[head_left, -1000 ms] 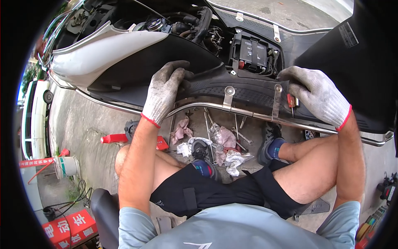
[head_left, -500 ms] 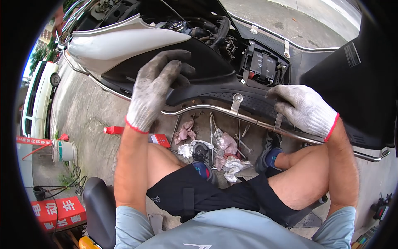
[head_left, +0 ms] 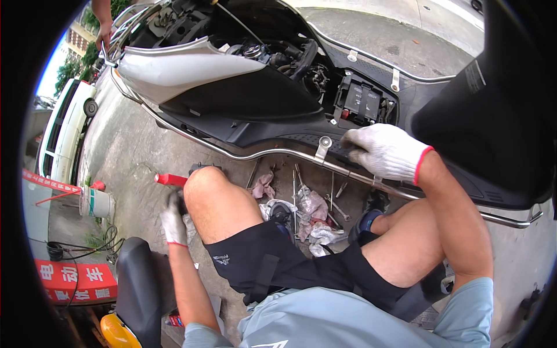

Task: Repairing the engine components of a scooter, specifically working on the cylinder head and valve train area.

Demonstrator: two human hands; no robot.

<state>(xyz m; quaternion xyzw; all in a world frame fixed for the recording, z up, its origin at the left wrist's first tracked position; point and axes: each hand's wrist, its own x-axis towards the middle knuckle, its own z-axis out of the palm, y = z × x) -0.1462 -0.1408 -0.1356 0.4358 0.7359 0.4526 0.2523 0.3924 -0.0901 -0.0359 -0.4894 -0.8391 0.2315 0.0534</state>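
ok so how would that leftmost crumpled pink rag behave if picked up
The pink rag would probably hang floppy, given its loose folds. It looks thin, so likely light for its size. Its crumpled shape seems unlikely to roll.

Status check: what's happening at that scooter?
Left hand beside left knee, blurred. Right hand near metal rail. Battery uncovered. Rags, wrench lying by the feet.

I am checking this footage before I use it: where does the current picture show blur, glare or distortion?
Head view: the left hand looks blurrier than the right hand; head view: the sky at far left is washed out; head view: the white van looks tilted and bent near the dark rim.
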